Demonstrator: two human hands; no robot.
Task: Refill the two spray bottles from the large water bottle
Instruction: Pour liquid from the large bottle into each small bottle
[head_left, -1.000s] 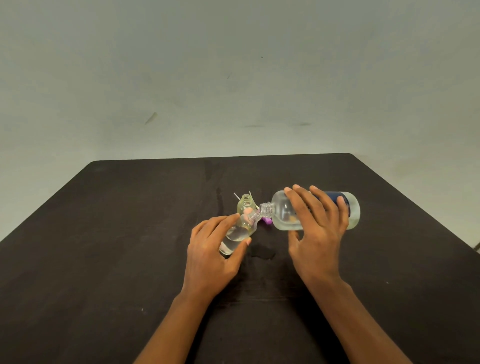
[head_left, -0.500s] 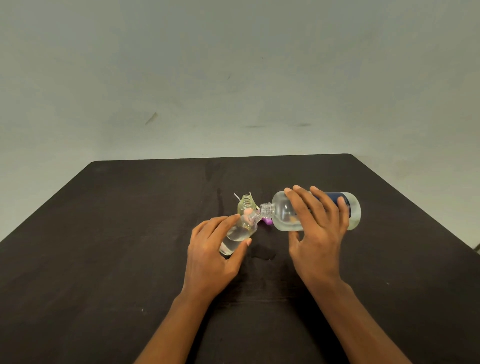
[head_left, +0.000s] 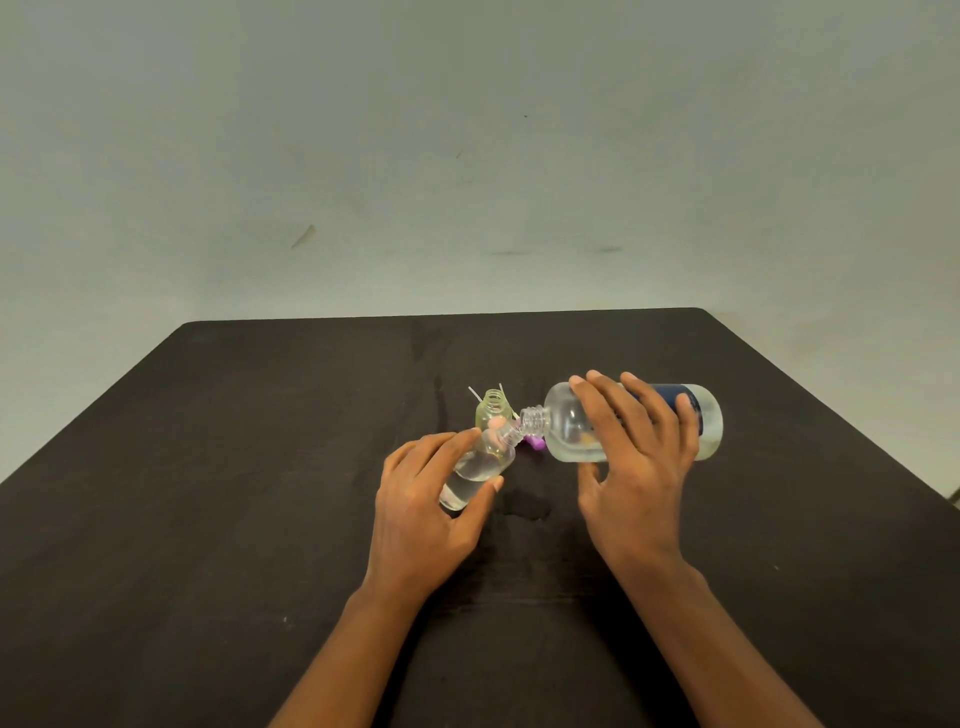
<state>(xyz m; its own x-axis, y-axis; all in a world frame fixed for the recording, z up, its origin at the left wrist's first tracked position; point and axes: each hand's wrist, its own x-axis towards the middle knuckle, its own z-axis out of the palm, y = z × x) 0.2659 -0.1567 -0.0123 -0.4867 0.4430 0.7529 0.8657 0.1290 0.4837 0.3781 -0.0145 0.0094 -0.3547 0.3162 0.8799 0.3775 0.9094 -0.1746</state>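
**Desk:** Entry, please. What has changed over the last second?

**Operator:** Item one, left hand (head_left: 431, 499): I log no change. Its fingers and thumb stay curled round the small spray bottle (head_left: 478, 467), which is tilted with its mouth up and to the right, low over the table (head_left: 208, 467). Item two, right hand (head_left: 639, 467): same pose, fingers wrapped over the large water bottle (head_left: 566, 426). That bottle lies almost level in the air, neck pointing left at the smaller mouth. Whether the two rims touch, I cannot tell.

**Desk:** Contents?

**Operator:** Small spray bottle: clear water in its lower part, and I read no rise in the level. Large water bottle: some water along its lower side. Any stream at the neck is too fine for me to see.

**Desk:** Other stock?

**Operator:** Second spray bottle (head_left: 491, 410): yellowish, uncapped, upright on the table just behind the first; fill unreadable. Purple piece (head_left: 535, 442): below the big neck, possibly a spray top. Wet patch (head_left: 524, 506): on the table between my two hands.

**Desk:** Meaning for the task?

**Operator:** I judge the first fill under way but slow, with the pour held steady. The second bottle is yet to be done. With mouths this narrow, the wet patch warns me of spilling.
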